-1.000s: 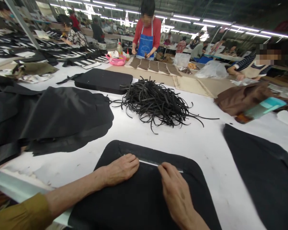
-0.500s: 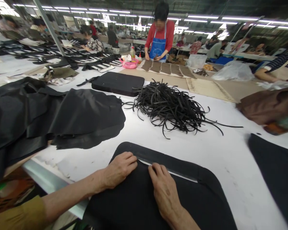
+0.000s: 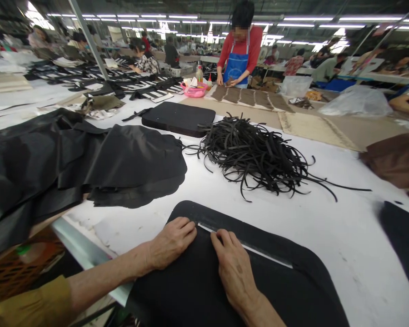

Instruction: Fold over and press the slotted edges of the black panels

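Observation:
A large black rounded-corner fabric panel (image 3: 293,297) lies at the table's front edge. Across its upper part runs a narrow white strip (image 3: 266,255), partly covered by my fingers. At the strip's left end, my left hand (image 3: 173,240) is closed with curled fingers on the black fabric. My right hand (image 3: 235,268) sits a little to the right, fingertips bent and pressed together on the fabric edge along the strip. Both thumbs are mostly hidden. Beyond the panel lies a heap of thin black strips (image 3: 259,154).
Black cut pieces (image 3: 136,159) spread over the left side. A stack of black panels (image 3: 177,118) lies farther back, near a pink basket (image 3: 195,91). Across the table, a person in a blue apron (image 3: 236,66) handles brown pieces. Another black piece (image 3: 404,240) is at right.
The view has shifted, so surroundings appear farther right. The white strip shows more plainly between my hands and at its right end. My hands stay at nearly the same place on the panel.

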{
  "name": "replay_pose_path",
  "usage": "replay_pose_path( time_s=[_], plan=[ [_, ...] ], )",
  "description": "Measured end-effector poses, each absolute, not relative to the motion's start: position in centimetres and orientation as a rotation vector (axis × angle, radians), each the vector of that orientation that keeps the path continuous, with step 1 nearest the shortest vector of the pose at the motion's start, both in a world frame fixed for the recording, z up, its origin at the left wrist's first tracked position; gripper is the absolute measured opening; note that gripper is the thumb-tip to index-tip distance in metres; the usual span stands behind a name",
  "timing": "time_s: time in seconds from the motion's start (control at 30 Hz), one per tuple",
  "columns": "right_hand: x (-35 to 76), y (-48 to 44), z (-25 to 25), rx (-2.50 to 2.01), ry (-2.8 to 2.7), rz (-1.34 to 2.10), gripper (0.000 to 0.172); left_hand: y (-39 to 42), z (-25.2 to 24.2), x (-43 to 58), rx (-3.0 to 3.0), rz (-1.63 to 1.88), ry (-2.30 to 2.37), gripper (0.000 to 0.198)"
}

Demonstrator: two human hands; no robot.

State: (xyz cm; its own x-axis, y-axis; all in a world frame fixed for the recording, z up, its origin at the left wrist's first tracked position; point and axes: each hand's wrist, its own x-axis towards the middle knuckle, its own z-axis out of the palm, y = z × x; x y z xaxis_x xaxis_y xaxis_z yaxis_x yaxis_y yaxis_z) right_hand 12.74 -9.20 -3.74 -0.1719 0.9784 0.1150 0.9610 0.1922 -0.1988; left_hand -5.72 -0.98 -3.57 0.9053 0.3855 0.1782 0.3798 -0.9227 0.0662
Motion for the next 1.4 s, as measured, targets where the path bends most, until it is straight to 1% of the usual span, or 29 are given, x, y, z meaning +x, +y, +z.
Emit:
replay_pose_path(
  time_s=[0.13,0.33,0.47,0.6,0.73,0.83,0.93,1.07,1.23,1.3,1.4],
  plan=[
    [12.9,-9.0,-3.9,-1.883,-2.256,0.145,0.044,-0.7,-3.1,-6.1,3.043,0.212,0.654,0.027],
    [12.7,-8.5,-3.4,-1.888,-2.391,0.059,0.048,-0.7,-3.1,-6.2,3.12,0.054,0.626,0.029],
    [12.6,-8.2,-3.1,-1.877,-2.44,0.047,0.048,-0.9,-3.2,-6.2,3.164,0.018,0.636,0.032],
    [12.8,-8.2,-2.9,-1.847,-2.447,0.083,0.047,-0.9,-2.9,-6.3,3.034,0.008,0.721,0.033],
    [13.8,-8.5,-3.3,-1.823,-2.334,0.224,0.041,-0.6,-2.6,-6.3,2.87,0.05,0.84,0.037],
    [14.2,-8.6,-3.6,-1.794,-2.274,0.264,0.035,-0.2,-2.2,-5.9,2.816,0.082,0.896,0.034],
    [13.8,-8.7,-3.4,-1.789,-2.268,0.141,0.03,0.5,-1.9,-5.2,2.758,0.108,0.951,0.025],
    [12.7,-8.4,-2.7,-1.862,-2.178,0.0,0.018,1.1,-2.1,-4.7,2.661,0.161,1.002,0.023],
    [11.8,-7.1,-2.8,-1.858,-2.017,0.181,0.014,1.1,-3.0,-4.7,2.522,0.304,1.059,0.016],
    [11.5,-6.4,-3.2,-1.852,-2.027,0.226,0.012,1.0,-3.4,-4.6,2.519,0.302,1.035,0.014],
    [11.0,-5.8,-4.0,-1.876,-2.065,0.214,0.013,1.0,-3.7,-4.4,2.525,0.273,0.969,0.017]
  ],
)
